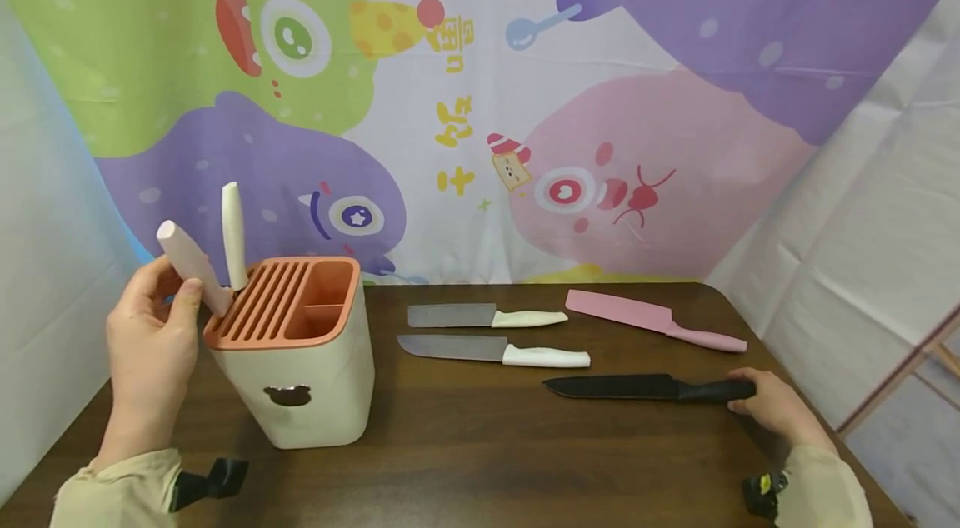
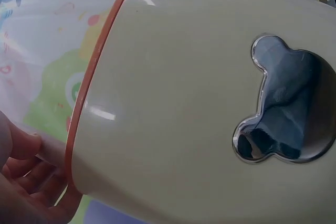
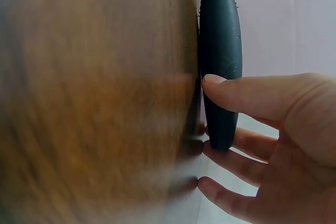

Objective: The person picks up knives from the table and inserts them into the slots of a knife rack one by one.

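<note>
On the left, my left hand [image 1: 153, 336] pinches the pale pinkish handle of a knife [image 1: 187, 257] between thumb and fingers; this handle leans over the slotted top of a cream knife holder [image 1: 322, 395] with an orange rim, its blade hidden inside. Beside it a cream-handled knife [image 1: 234, 236] stands in another slot. In the left wrist view the holder's wall with a shiny bear-head plate [image 2: 294, 98] fills most of the picture. At the table's right side my right hand [image 1: 776, 407] grips the end of a black knife's handle [image 3: 221, 35], thumb on top; its blade points left.
Between holder and right hand lie a cream-handled cleaver [image 1: 453, 315], a white-handled knife [image 1: 547, 356] and a pink cleaver [image 1: 622, 310] on the brown table [image 1: 465, 445]. A cartoon-printed cloth [image 1: 465, 236] hangs behind the table's back edge.
</note>
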Motion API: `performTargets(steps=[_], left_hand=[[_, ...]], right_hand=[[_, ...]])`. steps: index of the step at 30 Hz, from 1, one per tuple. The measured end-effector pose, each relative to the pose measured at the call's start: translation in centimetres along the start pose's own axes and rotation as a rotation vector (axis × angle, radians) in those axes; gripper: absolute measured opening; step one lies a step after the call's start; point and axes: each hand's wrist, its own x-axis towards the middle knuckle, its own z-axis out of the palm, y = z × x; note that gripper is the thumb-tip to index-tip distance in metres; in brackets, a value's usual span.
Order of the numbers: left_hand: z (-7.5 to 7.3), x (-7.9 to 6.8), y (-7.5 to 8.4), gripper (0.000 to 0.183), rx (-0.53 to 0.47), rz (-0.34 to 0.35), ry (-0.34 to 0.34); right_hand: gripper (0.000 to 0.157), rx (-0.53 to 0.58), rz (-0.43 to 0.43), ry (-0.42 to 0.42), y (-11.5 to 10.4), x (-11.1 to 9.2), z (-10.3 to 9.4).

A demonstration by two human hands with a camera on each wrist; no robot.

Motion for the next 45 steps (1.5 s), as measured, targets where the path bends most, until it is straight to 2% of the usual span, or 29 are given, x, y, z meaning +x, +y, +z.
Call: performTargets(steps=[8,18,25,29,39,45], left_hand=[[0.2,-0.2,0.0,0.031,-0.014,0.011,-0.012],[0.7,-0.3,-0.6,0.03,-0.013,0.035,-0.007],[0.8,-0.5,-1.2,0.033,0.007,-0.043,-0.025],[0.8,-0.6,-1.3,0.033,-0.004,-0.062,-0.029],[0.8,-0.7,-1.4,0.033,0.004,-0.073,-0.019],[0.9,-0.9,-1.6,0.034,0.006,-0.07,-0.015]], right_hand=[[0.041,-0.012,0.005,0.023,0.1,0.0,0.3],[0.038,0.026,-0.002,0.051,0.4,-0.3,0.4],[0.038,0.053,-0.02,0.025,1.1,-0.4,0.3],[0.04,0.07,-0.042,0.013,1.5,-0.7,0.3],[0.045,0.249,-0.032,-0.027,2.8,-1.9,0.9],[0.049,0.3,-0.003,-0.046,3.6,-2.4,0.9]])
